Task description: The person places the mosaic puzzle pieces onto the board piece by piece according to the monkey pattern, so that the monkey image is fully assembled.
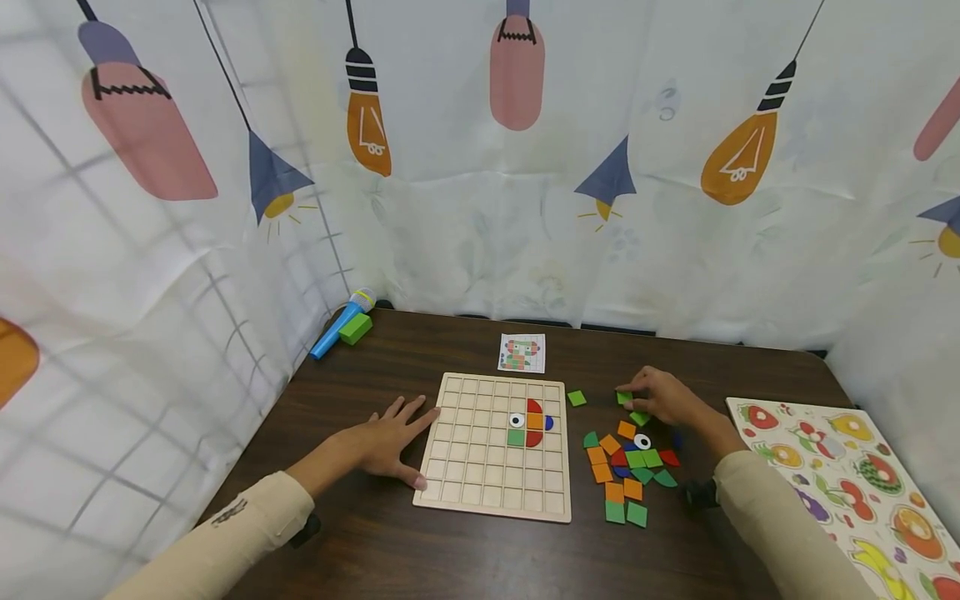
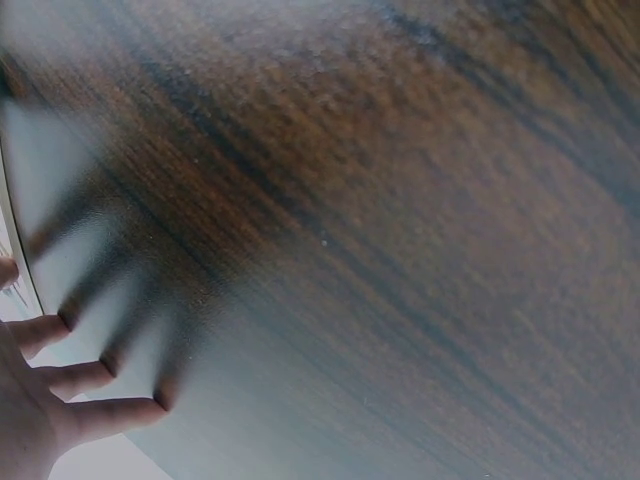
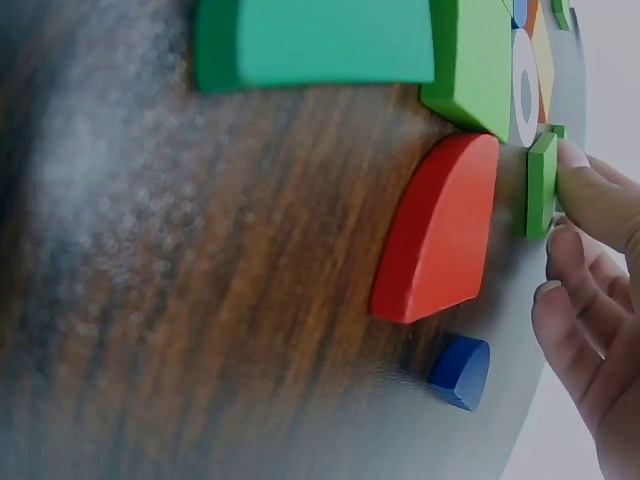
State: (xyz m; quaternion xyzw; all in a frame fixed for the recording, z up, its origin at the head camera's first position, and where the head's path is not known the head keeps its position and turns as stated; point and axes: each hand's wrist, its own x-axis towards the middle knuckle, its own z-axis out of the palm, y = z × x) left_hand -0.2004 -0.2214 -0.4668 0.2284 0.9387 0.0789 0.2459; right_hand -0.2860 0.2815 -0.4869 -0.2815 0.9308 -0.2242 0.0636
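Note:
A wooden grid board (image 1: 465,454) lies on the dark table, bearing an eye tile (image 1: 517,421), an orange square, a green square, two red curved pieces and a blue rounded piece. At its left side, my left hand (image 1: 386,442) rests with spread fingers, the thumb on the lower left corner and a fingertip at the upper edge. To the right of the board, my right hand (image 1: 663,398) pinches a green square tile (image 1: 624,397) between thumb and finger. Another green tile (image 1: 639,417) lies just under that hand; in the right wrist view a green tile (image 3: 541,185) stands by the thumb.
Loose orange, green, red and blue pieces, with another eye tile (image 1: 642,442), lie right of the board. A lone green square (image 1: 576,398) sits nearer it. Behind are a pattern card (image 1: 522,353), a toy microphone (image 1: 341,325) and a green block (image 1: 356,328). A fruit-picture board (image 1: 840,467) lies far right.

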